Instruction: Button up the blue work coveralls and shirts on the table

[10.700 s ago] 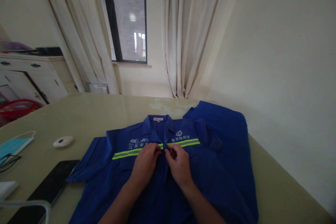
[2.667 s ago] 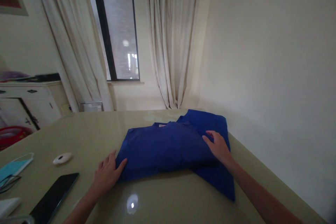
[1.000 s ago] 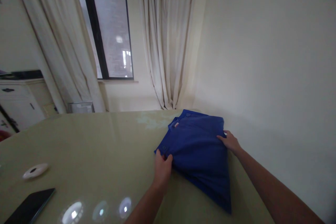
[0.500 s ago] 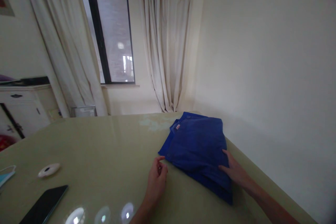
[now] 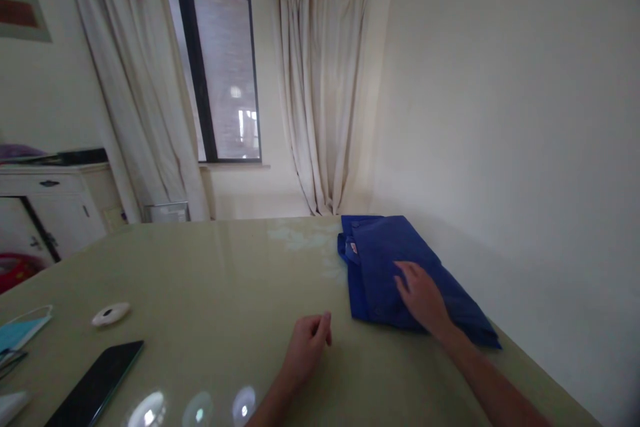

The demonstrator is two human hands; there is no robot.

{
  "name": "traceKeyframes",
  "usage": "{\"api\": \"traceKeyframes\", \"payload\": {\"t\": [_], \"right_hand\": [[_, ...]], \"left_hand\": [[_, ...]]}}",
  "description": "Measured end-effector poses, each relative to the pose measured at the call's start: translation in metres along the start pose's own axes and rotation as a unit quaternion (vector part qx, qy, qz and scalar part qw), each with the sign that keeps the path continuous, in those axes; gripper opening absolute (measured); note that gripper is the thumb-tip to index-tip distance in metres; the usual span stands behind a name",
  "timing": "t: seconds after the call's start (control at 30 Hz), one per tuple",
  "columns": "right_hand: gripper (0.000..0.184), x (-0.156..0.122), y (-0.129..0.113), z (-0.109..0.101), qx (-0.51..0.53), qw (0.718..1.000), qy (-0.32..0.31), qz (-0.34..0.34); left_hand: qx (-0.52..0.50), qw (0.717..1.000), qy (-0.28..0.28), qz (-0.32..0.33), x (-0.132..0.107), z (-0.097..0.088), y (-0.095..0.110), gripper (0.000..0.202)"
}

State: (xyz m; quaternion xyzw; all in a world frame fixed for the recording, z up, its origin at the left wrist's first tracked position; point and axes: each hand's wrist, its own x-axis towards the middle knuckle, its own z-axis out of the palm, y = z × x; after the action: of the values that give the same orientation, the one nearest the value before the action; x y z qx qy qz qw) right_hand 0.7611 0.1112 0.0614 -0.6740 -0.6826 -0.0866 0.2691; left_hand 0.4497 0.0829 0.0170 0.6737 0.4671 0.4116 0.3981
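Both hands have moved in the last half second: the left hand [image 5: 307, 343], half-curled and empty, now rests on the bench [image 5: 225, 280] clear of the folded blue shirt [image 5: 380, 247], which the open right hand [image 5: 423, 297] presses flat, turned, at the bench's far right edge

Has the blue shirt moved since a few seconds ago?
Yes. The shirt has slid right, toward the wall, with the right hand flat on it.

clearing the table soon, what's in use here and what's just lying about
In use: folded blue cloth shirt, right hand flat on it, left hand curled nearby.
Lying about: flat black phone, small white oval disc, pale blue face mask.
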Motion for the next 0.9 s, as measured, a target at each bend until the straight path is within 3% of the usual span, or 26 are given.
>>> {"api": "traceKeyframes", "payload": {"t": [0.13,0.23,0.4,0.7,0.77,0.9], "right_hand": [[0.049,-0.027,-0.109,0.046,0.149,0.965,-0.142,-0.164],[0.054,-0.043,-0.147,0.073,0.172,0.942,-0.201,-0.208],[0.061,-0.046,-0.148,0.082,0.174,0.932,-0.222,-0.228],[0.052,-0.051,-0.150,0.075,0.181,0.939,-0.204,-0.209],[0.047,-0.048,-0.151,0.070,0.146,0.958,-0.172,-0.176],[0.045,-0.019,-0.137,0.050,0.011,0.999,-0.044,-0.013]], "left_hand": [[0.000,1.000,-0.008,0.015,-0.003,-0.001,0.002,0.057],[0.001,1.000,0.004,0.011,-0.005,0.000,0.003,0.055],[0.011,1.000,-0.011,-0.004,-0.005,0.000,0.003,0.058],[0.021,0.999,-0.025,0.008,-0.004,0.002,-0.002,0.053],[0.039,0.998,-0.032,0.025,-0.005,0.004,-0.004,0.052],[0.075,0.995,-0.049,0.029,-0.005,0.006,-0.005,0.052]]}}
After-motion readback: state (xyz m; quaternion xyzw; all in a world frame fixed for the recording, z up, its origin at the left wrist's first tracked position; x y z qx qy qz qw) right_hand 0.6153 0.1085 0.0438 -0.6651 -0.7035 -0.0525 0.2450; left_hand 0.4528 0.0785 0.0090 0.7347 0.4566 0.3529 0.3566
